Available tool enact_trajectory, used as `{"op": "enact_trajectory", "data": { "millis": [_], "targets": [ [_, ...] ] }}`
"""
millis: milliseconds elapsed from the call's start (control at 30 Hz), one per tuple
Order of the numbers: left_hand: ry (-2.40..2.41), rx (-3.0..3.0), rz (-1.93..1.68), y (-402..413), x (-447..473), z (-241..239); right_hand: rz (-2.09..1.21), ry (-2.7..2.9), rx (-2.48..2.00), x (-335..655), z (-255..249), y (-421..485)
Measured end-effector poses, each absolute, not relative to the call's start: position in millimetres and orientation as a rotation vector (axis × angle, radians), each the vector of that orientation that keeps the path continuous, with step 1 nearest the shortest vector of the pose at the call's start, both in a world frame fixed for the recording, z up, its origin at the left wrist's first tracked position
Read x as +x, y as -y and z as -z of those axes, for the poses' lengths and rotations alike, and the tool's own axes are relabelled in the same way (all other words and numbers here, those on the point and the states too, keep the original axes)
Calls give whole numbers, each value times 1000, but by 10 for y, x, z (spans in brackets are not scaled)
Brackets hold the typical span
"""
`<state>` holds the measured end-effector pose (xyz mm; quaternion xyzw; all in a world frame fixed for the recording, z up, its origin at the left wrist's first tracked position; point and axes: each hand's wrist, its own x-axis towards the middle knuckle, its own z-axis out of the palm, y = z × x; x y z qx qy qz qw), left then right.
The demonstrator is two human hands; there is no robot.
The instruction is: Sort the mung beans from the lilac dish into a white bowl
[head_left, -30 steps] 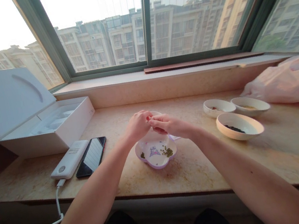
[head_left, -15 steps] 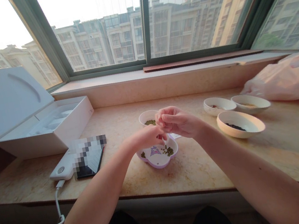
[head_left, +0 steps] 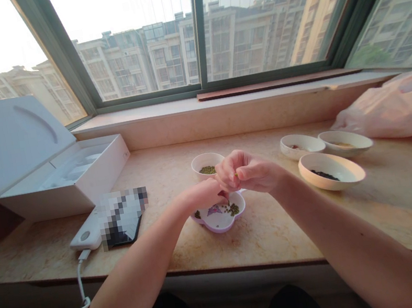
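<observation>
My right hand (head_left: 246, 170) is closed in a pinch above the bowls, with a small green mung bean (head_left: 236, 174) showing at its fingertips. Just left of it, and partly behind it, my left hand (head_left: 210, 193) hangs over a white, purple-rimmed scalloped dish (head_left: 220, 224). Its fingers are curled together; what they hold, if anything, is hidden. Small heaps of mung beans (head_left: 234, 209) lie in the dish's right and left lobes, beside a printed cartoon figure (head_left: 213, 209). Behind the hands stands a round white bowl (head_left: 197, 165) with more mung beans inside.
On the right are a bowl of dark beans (head_left: 347, 174), two more white bowls (head_left: 289, 150) (head_left: 362, 146) and a plastic bag (head_left: 400, 106). An open white box (head_left: 43, 204), a power bank (head_left: 85, 239) with a cable (head_left: 80, 282), and a phone (head_left: 124, 234) lie left. The counter edge (head_left: 250, 267) runs in front.
My right hand has turned slightly and lowered its fingers, and a green bean now shows in its pinch. My left hand has shifted a little lower over the scalloped dish.
</observation>
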<state>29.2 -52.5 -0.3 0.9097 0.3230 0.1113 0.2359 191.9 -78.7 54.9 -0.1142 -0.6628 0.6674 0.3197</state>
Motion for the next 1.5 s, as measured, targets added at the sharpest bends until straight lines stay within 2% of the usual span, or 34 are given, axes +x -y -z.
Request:
{"op": "enact_trajectory", "data": {
  "millis": [333,433,633,767,1100,1300,1500],
  "targets": [
    [-912,2637,-201,570,292,-127,-1684,1675,-425,1914,-564,745],
    [-836,2551,-233,534,242,-202,-1413,1638,-686,1898,-526,647],
    [-611,2020,-457,514,116,-367,-558,1771,-1265,1881,-317,396],
    [-418,1659,-531,570,74,-487,-330,1887,-1421,1894,-230,338],
    [-289,1388,-679,647,70,-543,-317,2034,-1591,1874,-210,341],
    [-283,1403,-756,653,36,-555,-289,2101,-1540,1923,-387,443],
    [-260,1450,-803,659,11,-564,-601,2527,-1411,1971,-544,660]
  ]
}}
